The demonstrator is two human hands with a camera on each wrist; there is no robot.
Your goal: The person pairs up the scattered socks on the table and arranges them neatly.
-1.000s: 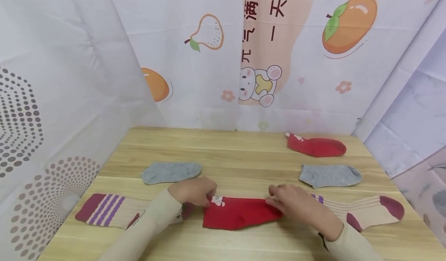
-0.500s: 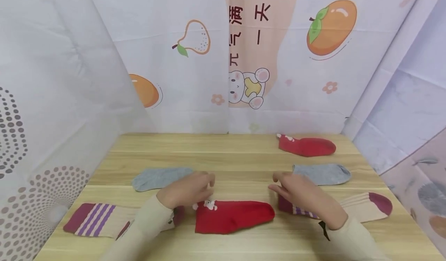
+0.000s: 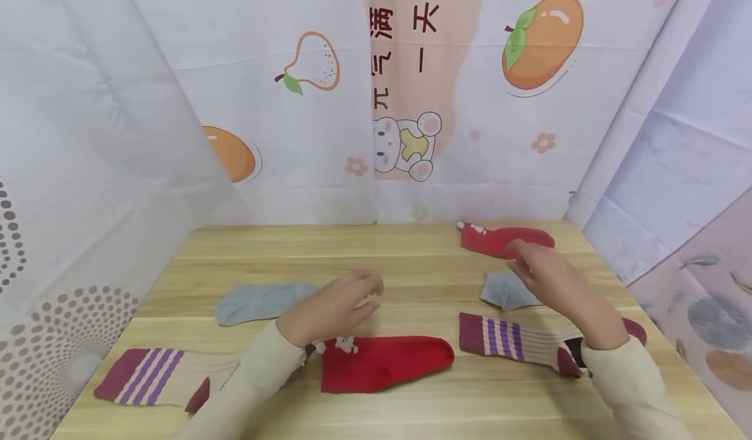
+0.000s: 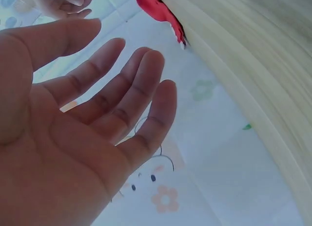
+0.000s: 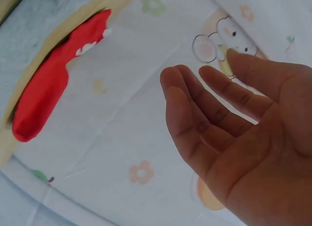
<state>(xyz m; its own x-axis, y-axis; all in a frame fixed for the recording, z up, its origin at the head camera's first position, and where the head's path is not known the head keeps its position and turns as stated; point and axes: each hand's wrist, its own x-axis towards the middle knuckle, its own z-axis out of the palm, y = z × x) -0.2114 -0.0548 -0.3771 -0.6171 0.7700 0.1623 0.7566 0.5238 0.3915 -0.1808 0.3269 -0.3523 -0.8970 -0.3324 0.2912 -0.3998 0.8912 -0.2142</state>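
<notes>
My left hand (image 3: 336, 306) hovers above a red sock (image 3: 384, 365) with a white decoration at its cuff, which lies flat near the front. Relaxed, slightly bent fingers and a bare palm show in the left wrist view. My right hand (image 3: 558, 280) is in the air over a grey sock (image 3: 506, 290), partly covering it, close to another red sock (image 3: 484, 239) at the back right. It holds nothing; its fingers (image 5: 187, 121) are loosely bent in the right wrist view. Beneath the right forearm lies a cream sock (image 3: 499, 341) with purple stripes, partly hidden.
A second grey sock (image 3: 258, 301) lies left of centre. Another purple-striped cream sock (image 3: 149, 376) lies at the front left, its far end hidden by the left sleeve. The wooden table (image 3: 282, 247) meets a printed curtain (image 3: 294, 192) at the back.
My hands have left the front red sock. The left rose slightly; the right went up and to the right, toward the back red sock. The camera view shifted a little.
</notes>
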